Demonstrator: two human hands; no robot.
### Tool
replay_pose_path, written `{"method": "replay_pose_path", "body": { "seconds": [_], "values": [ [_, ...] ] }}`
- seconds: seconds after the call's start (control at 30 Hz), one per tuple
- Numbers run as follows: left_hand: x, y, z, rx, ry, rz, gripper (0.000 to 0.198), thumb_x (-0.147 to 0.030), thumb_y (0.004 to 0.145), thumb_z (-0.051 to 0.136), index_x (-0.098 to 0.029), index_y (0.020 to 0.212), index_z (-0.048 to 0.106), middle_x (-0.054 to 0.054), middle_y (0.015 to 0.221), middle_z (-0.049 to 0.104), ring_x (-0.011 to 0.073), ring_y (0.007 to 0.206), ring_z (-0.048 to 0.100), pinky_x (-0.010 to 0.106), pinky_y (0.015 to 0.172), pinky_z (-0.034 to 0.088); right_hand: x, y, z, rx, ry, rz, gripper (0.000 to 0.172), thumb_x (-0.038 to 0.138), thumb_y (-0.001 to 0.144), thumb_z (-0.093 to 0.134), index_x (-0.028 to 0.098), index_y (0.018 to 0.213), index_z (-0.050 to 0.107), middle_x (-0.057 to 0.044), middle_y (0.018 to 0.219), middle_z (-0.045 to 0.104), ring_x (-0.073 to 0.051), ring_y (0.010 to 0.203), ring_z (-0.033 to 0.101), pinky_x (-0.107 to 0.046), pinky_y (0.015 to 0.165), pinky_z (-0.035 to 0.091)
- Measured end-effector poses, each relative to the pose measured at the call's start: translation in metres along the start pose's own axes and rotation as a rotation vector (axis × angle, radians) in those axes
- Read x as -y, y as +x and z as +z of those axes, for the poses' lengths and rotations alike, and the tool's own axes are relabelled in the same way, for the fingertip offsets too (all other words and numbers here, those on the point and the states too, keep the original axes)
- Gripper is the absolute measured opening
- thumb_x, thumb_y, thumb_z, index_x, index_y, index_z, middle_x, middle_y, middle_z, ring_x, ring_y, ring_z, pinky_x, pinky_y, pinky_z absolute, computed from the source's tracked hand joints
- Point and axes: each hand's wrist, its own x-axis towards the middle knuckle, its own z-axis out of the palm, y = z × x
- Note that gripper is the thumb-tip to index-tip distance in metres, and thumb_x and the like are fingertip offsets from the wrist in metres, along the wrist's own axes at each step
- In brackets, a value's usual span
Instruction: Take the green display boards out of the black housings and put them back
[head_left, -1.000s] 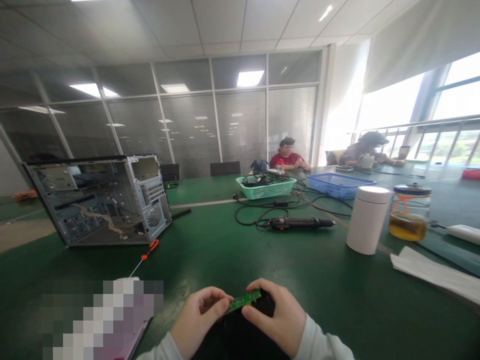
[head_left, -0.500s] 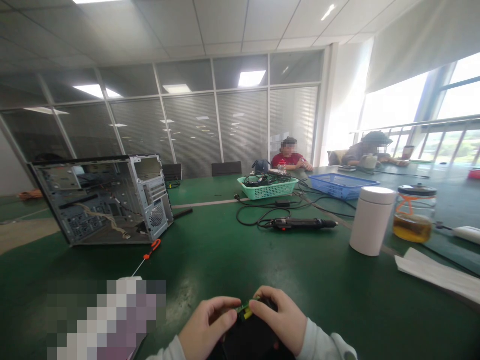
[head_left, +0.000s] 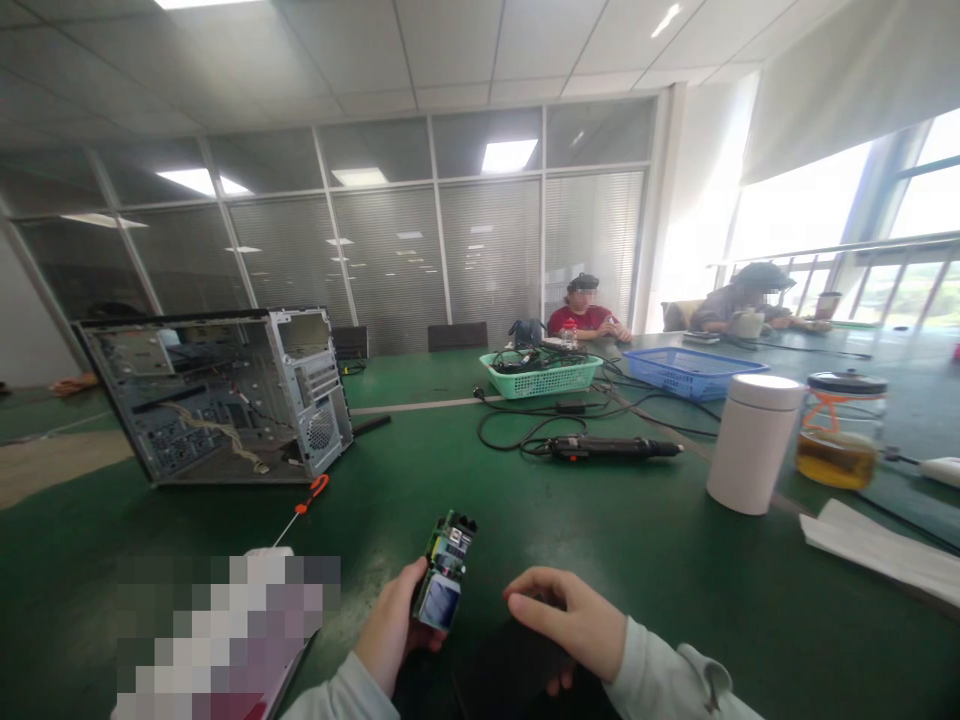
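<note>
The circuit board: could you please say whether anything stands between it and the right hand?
Nothing visible does: only green tabletop shows between the circuit board and the right hand, which holds a black object lower down.

A: Tabletop, L side?
B: PC case. Elec. screwdriver ctr, well to its R.
A: Behind that?
B: Basket w/ cables in it; 2nd basket just R of that.
A: R side?
B: Flask, then jar just R of it, paper in front of jar.
A: Nearest us?
B: Hands, R of PC case & in front: L hand w/ circuit board, R hand w/ casing.
</note>
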Motion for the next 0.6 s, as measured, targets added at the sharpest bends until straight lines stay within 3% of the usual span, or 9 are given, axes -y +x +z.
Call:
{"method": "replay_pose_path", "body": {
  "seconds": [0.1, 0.17, 0.23, 0.3, 0.43, 0.6],
  "values": [
    [-0.001, 0.001, -0.002, 0.049, -0.121, -0.051, 0.035, -0.036, 0.077, 0.040, -0.009, 0.077, 0.062, 0.003, 0.051, 0.059, 0.0112, 0.038, 0.049, 0.020, 0.038, 0.033, 0.002, 0.000, -0.003, 0.132, 0.201, 0.032, 0.068, 0.065, 0.050, 0.068, 0.014, 0.085, 0.040, -0.003, 0.056, 0.057, -0.016, 0.042, 0.057, -0.014, 0.031, 0.040],
    [-0.001, 0.000, -0.003, 0.029, -0.163, -0.070, 0.036, -0.035, 0.078, 0.038, -0.008, 0.082, 0.062, 0.003, 0.051, 0.059, 0.0111, 0.038, 0.049, 0.020, 0.039, 0.033, 0.007, -0.003, -0.004, 0.210, 0.450, 0.040, 0.069, 0.056, 0.050, 0.075, 0.015, 0.094, 0.041, -0.006, 0.070, 0.061, -0.021, 0.057, 0.062, -0.018, 0.040, 0.047],
    [-0.002, -0.001, -0.004, 0.026, -0.178, -0.080, 0.039, -0.035, 0.079, 0.035, -0.007, 0.084, 0.062, 0.003, 0.050, 0.058, 0.0111, 0.038, 0.048, 0.020, 0.039, 0.033, 0.013, -0.008, -0.003, 0.271, 0.696, 0.077, 0.060, 0.049, 0.062, 0.070, 0.013, 0.103, 0.044, -0.009, 0.085, 0.062, -0.024, 0.074, 0.063, -0.020, 0.050, 0.049],
    [-0.004, -0.003, -0.004, 0.053, -0.188, -0.080, 0.043, -0.035, 0.082, 0.029, -0.006, 0.086, 0.061, 0.004, 0.049, 0.058, 0.0110, 0.038, 0.049, 0.020, 0.041, 0.034, 0.017, -0.011, -0.001, 0.254, 0.868, 0.173, 0.045, 0.049, 0.079, 0.051, 0.011, 0.105, 0.050, -0.008, 0.080, 0.062, -0.024, 0.079, 0.062, -0.021, 0.053, 0.049],
    [-0.009, -0.006, -0.001, 0.073, -0.177, -0.094, 0.048, -0.032, 0.085, 0.021, -0.004, 0.088, 0.059, 0.005, 0.049, 0.059, 0.0108, 0.038, 0.049, 0.020, 0.041, 0.034, 0.017, -0.013, 0.004, 0.144, 0.920, 0.348, 0.055, 0.052, 0.091, 0.023, 0.009, 0.100, 0.056, -0.005, 0.060, 0.058, -0.023, 0.070, 0.063, -0.025, 0.053, 0.049],
    [-0.009, -0.007, 0.000, 0.061, -0.160, -0.089, 0.047, -0.032, 0.085, 0.022, -0.004, 0.088, 0.059, 0.005, 0.049, 0.060, 0.0113, 0.039, 0.049, 0.020, 0.042, 0.034, 0.011, -0.013, 0.008, 0.207, 0.881, 0.368, 0.067, 0.057, 0.092, 0.015, 0.006, 0.097, 0.058, -0.007, 0.062, 0.059, -0.022, 0.067, 0.063, -0.024, 0.052, 0.049]
  ]
}}
